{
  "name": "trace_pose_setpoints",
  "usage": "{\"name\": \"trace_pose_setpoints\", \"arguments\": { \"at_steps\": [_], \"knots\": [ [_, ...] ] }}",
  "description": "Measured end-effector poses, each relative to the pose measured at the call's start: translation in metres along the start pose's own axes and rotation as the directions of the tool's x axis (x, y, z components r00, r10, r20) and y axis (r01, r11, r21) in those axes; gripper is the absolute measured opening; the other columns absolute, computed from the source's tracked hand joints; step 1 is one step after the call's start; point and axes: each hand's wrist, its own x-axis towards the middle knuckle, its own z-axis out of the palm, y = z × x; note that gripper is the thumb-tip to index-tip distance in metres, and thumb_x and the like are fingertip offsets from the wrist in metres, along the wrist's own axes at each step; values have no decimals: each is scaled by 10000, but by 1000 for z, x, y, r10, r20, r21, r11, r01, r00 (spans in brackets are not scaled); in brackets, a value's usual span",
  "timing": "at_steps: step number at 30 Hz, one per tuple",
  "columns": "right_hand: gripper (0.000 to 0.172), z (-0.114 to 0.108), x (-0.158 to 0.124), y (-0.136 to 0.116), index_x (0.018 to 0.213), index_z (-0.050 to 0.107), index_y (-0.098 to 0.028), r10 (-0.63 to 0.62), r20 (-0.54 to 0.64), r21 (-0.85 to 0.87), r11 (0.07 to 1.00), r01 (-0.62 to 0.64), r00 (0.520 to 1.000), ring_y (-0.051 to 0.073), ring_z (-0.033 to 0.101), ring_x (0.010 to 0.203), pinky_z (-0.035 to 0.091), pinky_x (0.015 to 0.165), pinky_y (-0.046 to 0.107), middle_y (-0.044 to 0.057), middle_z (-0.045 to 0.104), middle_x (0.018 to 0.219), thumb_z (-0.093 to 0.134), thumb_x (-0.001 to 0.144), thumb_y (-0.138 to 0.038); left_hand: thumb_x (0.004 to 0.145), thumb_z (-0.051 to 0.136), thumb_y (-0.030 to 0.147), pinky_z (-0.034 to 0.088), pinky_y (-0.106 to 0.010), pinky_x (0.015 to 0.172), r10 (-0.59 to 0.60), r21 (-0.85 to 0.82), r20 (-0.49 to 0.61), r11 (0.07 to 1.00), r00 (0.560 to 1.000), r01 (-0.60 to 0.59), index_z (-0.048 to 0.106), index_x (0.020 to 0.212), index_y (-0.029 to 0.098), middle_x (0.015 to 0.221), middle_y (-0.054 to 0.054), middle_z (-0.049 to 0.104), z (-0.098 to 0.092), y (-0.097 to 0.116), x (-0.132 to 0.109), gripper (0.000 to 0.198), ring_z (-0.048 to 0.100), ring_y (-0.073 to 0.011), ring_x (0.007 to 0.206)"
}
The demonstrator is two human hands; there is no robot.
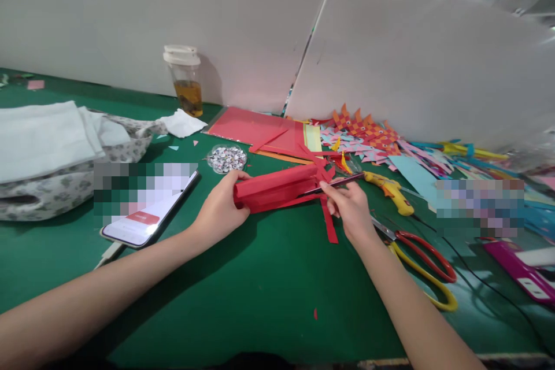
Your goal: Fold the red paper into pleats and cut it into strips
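Observation:
My left hand (223,205) is closed around the left end of a long red folded paper piece (277,185), thumb below and fingers above. At its right end the paper splits into loose strips, and one red strip (329,222) hangs down. My right hand (349,208) pinches a thin dark stick-like tool (352,178) whose tip lies at the strips; its exact kind is not clear. Just right of that hand rest a yellow glue gun (392,192) and open scissors (446,269) with red and yellow handles.
Behind the paper lie a round dish of googly eyes (226,159) and a packet of red paper (247,124). A phone (150,208), a patterned cloth bundle (125,139) and a lidded cup (186,78) stand left. Woven orange paper pieces (364,130) and scraps fill the right.

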Motion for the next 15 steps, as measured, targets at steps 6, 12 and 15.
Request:
{"name": "trace_pose_setpoints", "arguments": {
  "at_steps": [6,12,15],
  "knots": [
    [347,8,-2,4,734,440,-207,5,48,-1,1000,-5,999,52,327,276,191,292,160,-99,419,341,715,647,-400,588,510,35,453,-271,666,-1,-21,-35,1000,999,0,472,968,211,922,-3,591,1,-2,1,421,566,-162,802],
    [350,12,-6,-1,741,449,-203,16,48,24,1000,-17,999,48,340,285,202,288,159,-103,429,381,726,631,-387,597,540,48,453,-272,684,-15,-31,-38,999,999,14,467,973,218,933,6,581,2,-4,2,420,561,-156,808],
    [339,15,-9,-1,743,451,-201,2,62,22,1000,-3,998,45,343,291,201,286,163,-101,432,409,716,643,-387,608,558,62,450,-265,674,-16,-29,-36,999,999,15,468,971,222,934,11,577,3,-3,2,407,558,-154,806]
  ]
}}
